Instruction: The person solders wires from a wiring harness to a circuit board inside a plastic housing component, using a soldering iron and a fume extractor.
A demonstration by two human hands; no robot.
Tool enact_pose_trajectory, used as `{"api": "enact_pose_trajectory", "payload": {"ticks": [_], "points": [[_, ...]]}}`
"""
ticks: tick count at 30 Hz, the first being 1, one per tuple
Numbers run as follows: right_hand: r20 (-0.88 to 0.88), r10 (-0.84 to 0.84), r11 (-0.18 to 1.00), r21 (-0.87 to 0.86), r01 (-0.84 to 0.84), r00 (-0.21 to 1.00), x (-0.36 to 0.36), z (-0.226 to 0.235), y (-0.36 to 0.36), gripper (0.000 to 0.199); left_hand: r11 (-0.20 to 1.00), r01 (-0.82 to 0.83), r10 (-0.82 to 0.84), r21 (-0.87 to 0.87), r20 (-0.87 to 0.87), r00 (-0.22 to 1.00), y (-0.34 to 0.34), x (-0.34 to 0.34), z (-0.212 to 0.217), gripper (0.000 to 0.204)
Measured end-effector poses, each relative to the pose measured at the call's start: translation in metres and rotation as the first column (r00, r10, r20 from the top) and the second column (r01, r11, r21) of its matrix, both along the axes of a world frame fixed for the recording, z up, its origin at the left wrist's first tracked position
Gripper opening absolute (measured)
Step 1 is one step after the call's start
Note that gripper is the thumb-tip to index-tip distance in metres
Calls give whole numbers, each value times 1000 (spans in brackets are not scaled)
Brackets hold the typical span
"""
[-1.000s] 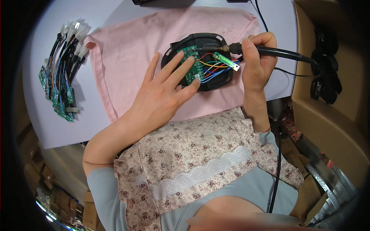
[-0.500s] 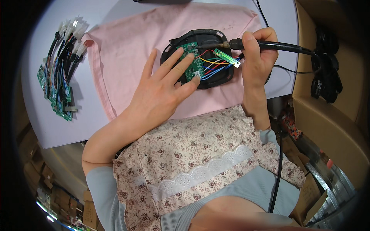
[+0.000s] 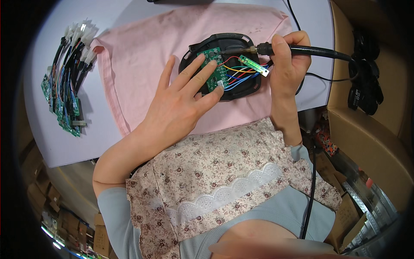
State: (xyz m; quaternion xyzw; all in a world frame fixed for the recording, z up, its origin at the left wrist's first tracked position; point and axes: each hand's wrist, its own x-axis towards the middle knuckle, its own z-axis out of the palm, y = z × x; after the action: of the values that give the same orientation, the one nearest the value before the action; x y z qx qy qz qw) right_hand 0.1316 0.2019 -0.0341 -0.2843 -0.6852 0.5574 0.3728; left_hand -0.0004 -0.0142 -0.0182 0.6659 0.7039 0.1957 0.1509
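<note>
A black plastic housing lies on a pink cloth. Inside it sits a green circuit board, from which red, yellow, white and blue wires run right. My left hand is spread over the board, fingertips pressing its upper and lower parts. A narrow green circuit strip rests across the wires. My right hand grips a black corded tool with a brass-coloured collar and thin metal tip; its exact kind is unclear. The tip reaches the board's upper right edge.
A bundle of wired circuit boards with white connectors lies at the left of the pale table. An open cardboard box on the right holds black coiled cables. A thin black cord crosses the table's right edge.
The housing and board have shifted very slightly under my left hand. Both hands keep nearly the same positions, and the tool's tip stays at the board's upper right edge.
</note>
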Motion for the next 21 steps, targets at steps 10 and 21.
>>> {"api": "enact_pose_trajectory", "payload": {"ticks": [10, 21], "points": [[-2, 2, 1000, 4, -2, 1000, 0, 0, 0, 22, 1000, -6, 6, 11, 10, 1000, -1, 2, -1, 35], [-13, -19, 1000, -3, 19, 1000, -4, 1, 0, 23, 1000, -3, 3, 12, 3, 1000, 0, 0, 0, 35]]}}
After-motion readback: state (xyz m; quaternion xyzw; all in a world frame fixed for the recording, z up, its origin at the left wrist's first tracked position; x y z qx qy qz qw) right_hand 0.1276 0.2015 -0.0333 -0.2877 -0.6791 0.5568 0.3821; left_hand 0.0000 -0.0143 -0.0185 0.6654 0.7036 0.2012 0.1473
